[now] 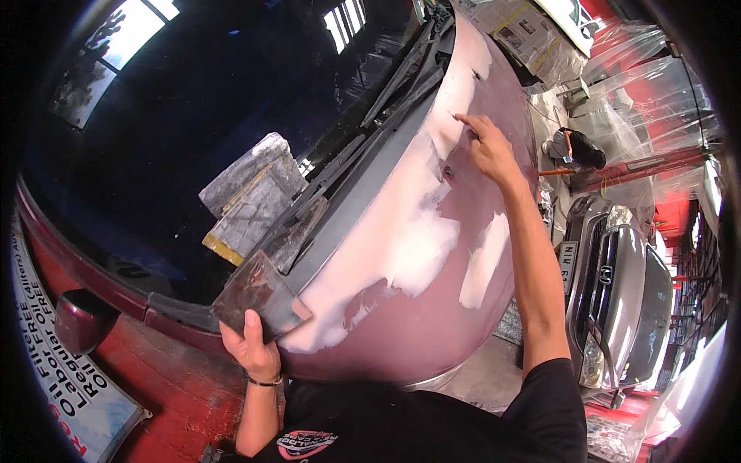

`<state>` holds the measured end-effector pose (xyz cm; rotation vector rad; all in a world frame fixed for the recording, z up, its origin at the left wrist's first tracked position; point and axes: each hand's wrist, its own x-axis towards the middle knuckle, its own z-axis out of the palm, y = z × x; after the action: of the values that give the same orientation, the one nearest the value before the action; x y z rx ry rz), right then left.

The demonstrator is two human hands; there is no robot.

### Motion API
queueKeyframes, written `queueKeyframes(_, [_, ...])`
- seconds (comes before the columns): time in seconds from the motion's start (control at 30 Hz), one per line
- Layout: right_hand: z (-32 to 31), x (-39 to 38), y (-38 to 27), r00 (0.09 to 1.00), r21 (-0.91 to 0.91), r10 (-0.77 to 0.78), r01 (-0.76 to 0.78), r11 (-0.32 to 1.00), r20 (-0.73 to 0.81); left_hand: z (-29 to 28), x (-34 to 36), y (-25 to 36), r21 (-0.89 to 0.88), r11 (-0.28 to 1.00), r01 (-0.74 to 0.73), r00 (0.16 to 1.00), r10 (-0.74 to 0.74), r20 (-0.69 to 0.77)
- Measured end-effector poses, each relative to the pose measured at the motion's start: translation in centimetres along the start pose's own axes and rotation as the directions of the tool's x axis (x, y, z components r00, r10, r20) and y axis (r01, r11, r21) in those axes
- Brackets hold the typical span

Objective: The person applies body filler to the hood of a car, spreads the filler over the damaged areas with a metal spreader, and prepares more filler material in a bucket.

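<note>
A maroon car hood (pixel 386 324) spreads before me, patched with pale pinkish-white body filler (pixel 421 251). My left hand (pixel 255 351) grips a dark, flat mixing board (pixel 251 297) at its near edge, thumb on top and the other fingers hidden beneath. A small pinkish smear lies near the board's right corner. My right hand (pixel 490 150) reaches far across the hood, index finger stretched to the filler strip near the windshield side. Its other fingers look partly bent, and nothing shows in them.
Stained blocks or boards (pixel 258 193) rest on the dark windshield beside the wipers (pixel 332 174). A side mirror (pixel 85 320) juts out at left, near a printed banner (pixel 62 370). A grey car (pixel 617 293) stands at right; beyond it a person (pixel 575 149) bends low near plastic sheeting (pixel 648 100).
</note>
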<state>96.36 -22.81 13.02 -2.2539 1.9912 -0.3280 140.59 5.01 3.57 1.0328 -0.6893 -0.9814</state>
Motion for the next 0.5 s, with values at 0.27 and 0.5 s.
queueKeyframes(0.27, [2.3,5.8,0.1,1.000,-0.454,-0.017,0.008,0.891,-0.014,-0.6,-1.0,-0.6,-0.005,1.000,0.015,0.999,-0.014,0.038])
queueKeyframes(0.5, [5.4,1.7,-4.5,0.964,-0.392,-0.235,0.170,0.904,-0.124,-0.8,-1.2,-0.6,0.030,0.999,0.040,0.999,-0.041,0.021])
